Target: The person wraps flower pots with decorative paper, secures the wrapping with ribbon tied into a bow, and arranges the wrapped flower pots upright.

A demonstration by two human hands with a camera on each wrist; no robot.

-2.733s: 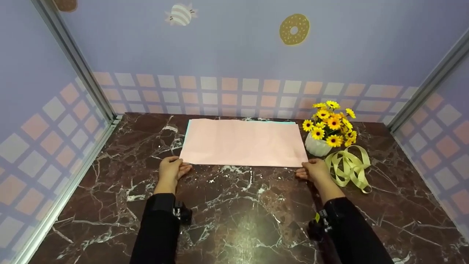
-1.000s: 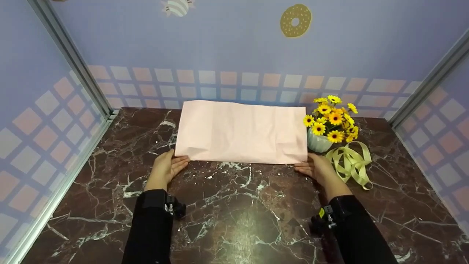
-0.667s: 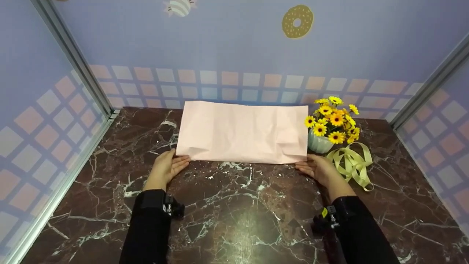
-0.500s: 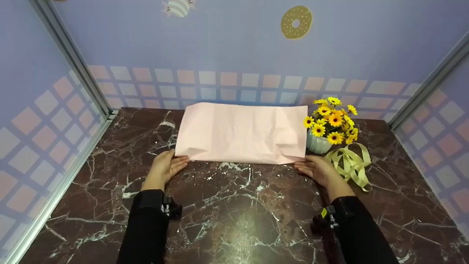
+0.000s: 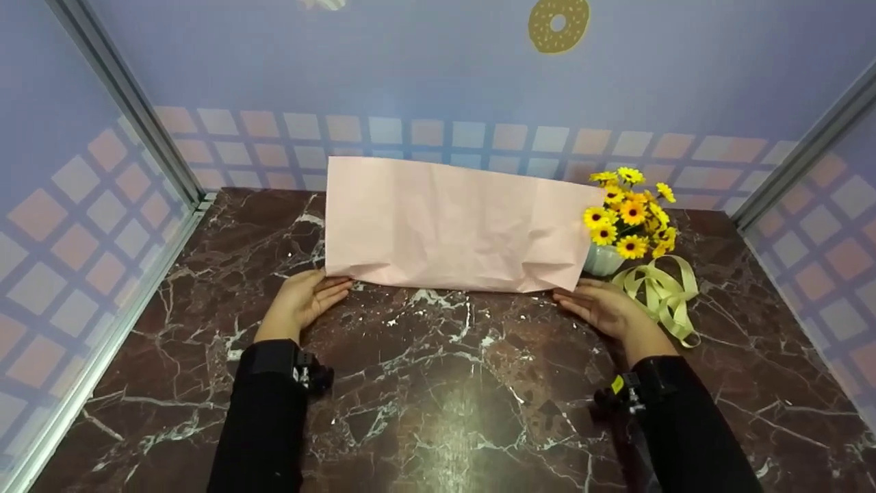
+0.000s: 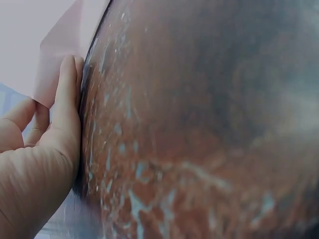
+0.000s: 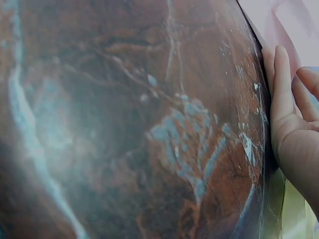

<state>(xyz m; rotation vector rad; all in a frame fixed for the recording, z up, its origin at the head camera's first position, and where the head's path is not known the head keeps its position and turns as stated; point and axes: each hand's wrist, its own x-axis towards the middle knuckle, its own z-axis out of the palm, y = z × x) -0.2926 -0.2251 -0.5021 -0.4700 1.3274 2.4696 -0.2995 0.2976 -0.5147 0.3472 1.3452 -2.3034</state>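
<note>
A sheet of pink paper [image 5: 452, 226], creased near its lower corners, stands tilted up at the back of the marbled tabletop [image 5: 438, 383]. My left hand [image 5: 301, 301] pinches its lower left corner. In the left wrist view, that paper corner [image 6: 47, 87] sits between thumb and fingers [image 6: 67, 94]. My right hand [image 5: 609, 308] holds the lower right corner, its fingers low against the tabletop. The right wrist view shows paper [image 7: 284, 30] beyond the right fingertips [image 7: 281, 62]. What lies behind the sheet is hidden.
Just right of the paper are yellow artificial flowers [image 5: 633, 212] in a pale pot [image 5: 604, 261], partly overlapped by the sheet's right edge. A loose pale-green ribbon [image 5: 660, 301] lies beside my right wrist. A patterned wall [image 5: 274, 61] closes off the back.
The pink paper has gone from lying flat to tilted up, its top edge now higher, especially on the left. A turquoise edge seen earlier is now hidden. Both hands have spread slightly outward.
</note>
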